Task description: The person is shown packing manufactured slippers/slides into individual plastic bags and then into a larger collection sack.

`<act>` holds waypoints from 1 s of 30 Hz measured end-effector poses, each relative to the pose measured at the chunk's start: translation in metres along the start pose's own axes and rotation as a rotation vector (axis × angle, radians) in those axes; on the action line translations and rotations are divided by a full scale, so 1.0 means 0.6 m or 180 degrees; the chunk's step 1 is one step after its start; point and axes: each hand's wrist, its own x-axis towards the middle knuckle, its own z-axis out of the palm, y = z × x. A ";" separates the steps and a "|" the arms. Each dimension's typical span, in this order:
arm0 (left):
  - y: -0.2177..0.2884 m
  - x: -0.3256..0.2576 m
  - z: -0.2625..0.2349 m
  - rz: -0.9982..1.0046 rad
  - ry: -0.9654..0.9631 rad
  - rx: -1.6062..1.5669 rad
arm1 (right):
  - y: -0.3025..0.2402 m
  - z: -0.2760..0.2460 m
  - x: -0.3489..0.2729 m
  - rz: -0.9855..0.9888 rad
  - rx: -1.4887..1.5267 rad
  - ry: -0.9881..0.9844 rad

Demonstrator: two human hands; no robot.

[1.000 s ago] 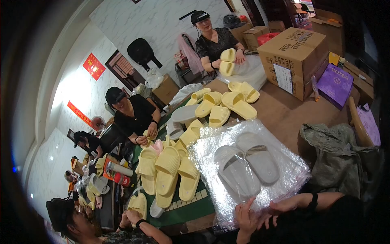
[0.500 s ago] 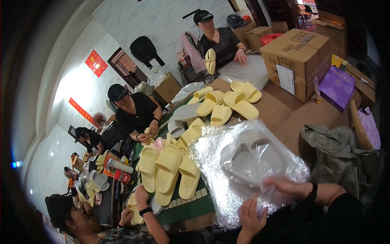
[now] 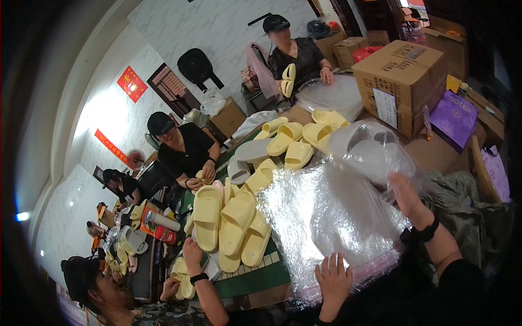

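A long work table (image 3: 255, 280) runs from the near edge toward the far wall, crowded with slippers. A large brown cardboard box (image 3: 399, 81) stands at the far right, with a purple bag (image 3: 454, 117) just to its right. On the near right of the table lies a stack of clear plastic bags (image 3: 321, 217), shiny and crinkled, covering much of the surface in front of the person.

To the left of the stack, a group of yellow slippers (image 3: 231, 223) lies side by side, their long axes running near to far. More yellow slippers (image 3: 296, 141) are heaped farther off, between the stack and the box.

The right hand (image 3: 406, 193) is raised above the far right edge of the stack, fingers closed on a clear bag holding a pair of pale grey slippers (image 3: 370, 149). The bagged pair hangs in the air in front of the box, tilted, its long axis running from near right to far left, toes toward the far left. The left hand (image 3: 333, 280) lies flat and spread open on the near edge of the plastic stack, gripping nothing.

Other people sit along the left side and the far end of the table, handling yellow slippers. One co-worker's hand (image 3: 191, 252) with a dark wrist band reaches in from the near left.
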 end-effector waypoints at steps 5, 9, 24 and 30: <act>-0.001 0.000 0.011 -0.0001 -0.0054 -0.0153 | 0.002 -0.033 0.022 0.1021 0.1837 0.0483; -0.002 -0.005 0.009 -0.0022 -0.0043 -0.0154 | 0.037 -0.033 0.012 0.1009 0.3127 0.0367; 0.000 -0.006 0.008 0.0004 -0.0114 -0.0046 | 0.068 0.015 0.014 0.0746 0.1313 0.0724; 0.003 -0.003 0.007 -0.0009 0.0076 0.0028 | 0.072 -0.042 0.072 0.0917 0.0939 0.0656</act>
